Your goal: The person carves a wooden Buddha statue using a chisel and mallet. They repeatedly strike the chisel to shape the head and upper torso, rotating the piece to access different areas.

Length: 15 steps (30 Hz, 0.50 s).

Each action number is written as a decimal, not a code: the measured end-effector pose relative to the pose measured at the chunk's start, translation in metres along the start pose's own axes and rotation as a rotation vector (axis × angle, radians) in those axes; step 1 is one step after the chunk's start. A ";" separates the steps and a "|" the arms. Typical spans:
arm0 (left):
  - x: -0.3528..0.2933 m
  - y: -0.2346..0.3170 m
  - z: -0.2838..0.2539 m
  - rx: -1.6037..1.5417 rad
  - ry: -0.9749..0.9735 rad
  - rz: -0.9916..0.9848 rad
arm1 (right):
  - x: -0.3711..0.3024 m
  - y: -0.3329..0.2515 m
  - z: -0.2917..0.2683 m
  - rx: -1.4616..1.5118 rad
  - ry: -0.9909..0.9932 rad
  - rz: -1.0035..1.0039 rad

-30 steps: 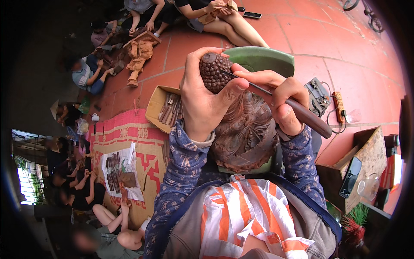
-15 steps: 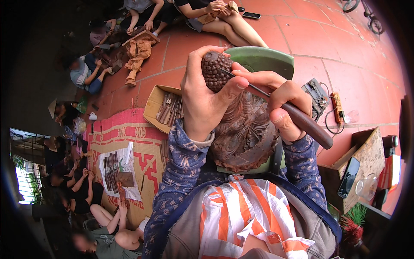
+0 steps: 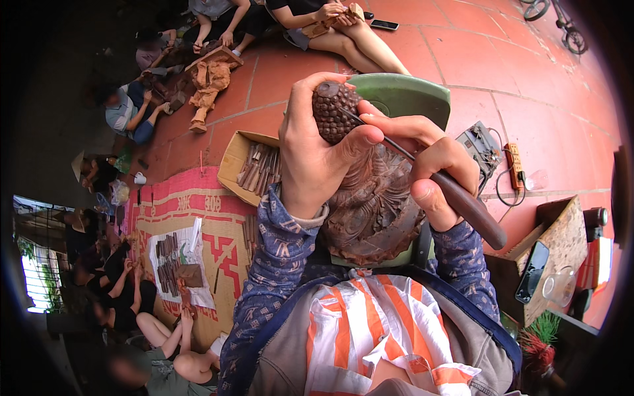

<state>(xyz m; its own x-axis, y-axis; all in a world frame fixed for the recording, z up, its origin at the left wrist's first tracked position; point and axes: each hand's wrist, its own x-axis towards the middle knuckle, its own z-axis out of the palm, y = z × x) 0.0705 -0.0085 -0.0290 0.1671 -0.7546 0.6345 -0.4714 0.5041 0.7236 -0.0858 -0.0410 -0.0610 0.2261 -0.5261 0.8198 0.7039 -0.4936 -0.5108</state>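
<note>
A dark brown carved statue (image 3: 376,211) stands in front of me, its knobbly, curl-covered head (image 3: 335,109) uppermost. My left hand (image 3: 310,148) is closed round the side of that head, thumb toward the near side. In my right hand (image 3: 436,162) is a carving chisel (image 3: 465,204) with a thin metal blade and a thick dark wooden handle. The blade's tip meets the curls on the head's right side, and the right fingertips rest close to it. Beneath and behind the statue is a green plastic chair (image 3: 409,96). My hands hide part of the statue's upper body.
Left of the statue, a cardboard box (image 3: 232,162) holds several chisels; more tools (image 3: 170,257) lie on a patterned mat (image 3: 228,277). To the right are a power strip (image 3: 514,162), a wooden box (image 3: 561,231) and a phone (image 3: 532,272). Several people sit beyond, near another carved figure (image 3: 211,86).
The chisel handle's end has dipped slightly toward me, and the right hand has shifted a little nearer. The head and left hand sit marginally lower and to the right in view.
</note>
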 end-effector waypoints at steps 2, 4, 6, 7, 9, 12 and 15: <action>0.000 0.000 0.001 -0.030 -0.007 -0.018 | -0.001 -0.002 0.002 -0.038 -0.005 -0.010; -0.001 0.000 -0.002 -0.024 -0.015 -0.022 | -0.002 -0.004 0.003 -0.099 -0.026 -0.015; -0.001 0.000 -0.003 -0.016 -0.025 -0.024 | -0.002 -0.005 0.006 -0.135 -0.022 -0.023; -0.001 0.000 -0.003 -0.013 -0.031 -0.023 | -0.002 -0.007 0.007 -0.155 -0.019 -0.026; -0.001 0.000 -0.003 -0.014 -0.041 -0.028 | -0.002 -0.007 0.009 -0.157 0.000 -0.028; -0.001 0.001 -0.003 -0.018 -0.047 -0.036 | -0.002 -0.007 0.011 -0.159 0.013 -0.030; 0.000 0.000 -0.003 -0.011 -0.040 -0.032 | 0.000 -0.009 0.008 -0.174 -0.021 -0.006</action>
<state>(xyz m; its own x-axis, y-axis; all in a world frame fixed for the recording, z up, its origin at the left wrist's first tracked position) 0.0729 -0.0071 -0.0284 0.1467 -0.7863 0.6001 -0.4570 0.4842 0.7461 -0.0866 -0.0307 -0.0547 0.2375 -0.5096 0.8270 0.5786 -0.6096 -0.5419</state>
